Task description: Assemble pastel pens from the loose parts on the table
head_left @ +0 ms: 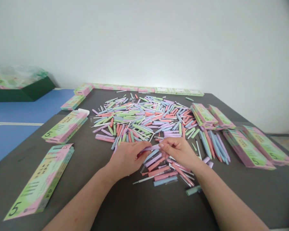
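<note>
Both my hands meet at the near side of a large pile of pastel pen parts (139, 117). A purple pen piece (154, 147) spans between them. My left hand (128, 157) is closed round its left end, and my right hand (177, 149) pinches its right end with thumb and fingertips. Whether it is one part or two joined parts I cannot tell. Below my hands lie loose red, purple and blue barrels and caps (163, 175), with thin white refills (144, 180) among them. A row of longer pens (215, 146) lies right of my right hand.
Pastel boxes marked 5 lie at the left (40, 179) and right (250, 147); one left box (66, 126) has its flap open. More boxes (144, 89) line the far edge. A dark green tray (36, 88) stands on a blue table (16, 110). A green cap (193, 190) lies near my right forearm.
</note>
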A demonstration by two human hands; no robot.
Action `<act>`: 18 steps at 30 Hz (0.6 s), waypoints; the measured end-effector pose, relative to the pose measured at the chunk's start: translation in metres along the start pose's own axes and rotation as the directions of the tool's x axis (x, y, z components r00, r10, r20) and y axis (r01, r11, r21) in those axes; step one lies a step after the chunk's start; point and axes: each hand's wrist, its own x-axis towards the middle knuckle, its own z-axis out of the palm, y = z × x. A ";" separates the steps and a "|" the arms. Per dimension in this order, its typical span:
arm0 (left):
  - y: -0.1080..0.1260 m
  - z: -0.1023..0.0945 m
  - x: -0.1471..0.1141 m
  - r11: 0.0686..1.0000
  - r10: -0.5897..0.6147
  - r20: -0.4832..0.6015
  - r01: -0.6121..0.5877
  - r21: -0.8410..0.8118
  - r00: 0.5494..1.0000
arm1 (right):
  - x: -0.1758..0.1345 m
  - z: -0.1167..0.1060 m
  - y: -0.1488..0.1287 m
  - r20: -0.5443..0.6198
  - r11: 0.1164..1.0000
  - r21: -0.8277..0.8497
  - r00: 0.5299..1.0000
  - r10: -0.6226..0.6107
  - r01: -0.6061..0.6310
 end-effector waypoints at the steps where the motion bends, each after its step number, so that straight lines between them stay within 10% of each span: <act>1: 0.000 0.000 0.000 1.000 0.003 0.002 -0.003 -0.002 1.000 | 0.001 0.001 0.000 -0.013 0.999 0.039 1.000 0.019 -0.019; 18: -0.001 -0.002 0.002 0.992 -0.090 0.147 0.077 0.097 0.985 | 0.010 0.017 -0.009 -0.201 0.955 0.296 0.977 0.076 -0.013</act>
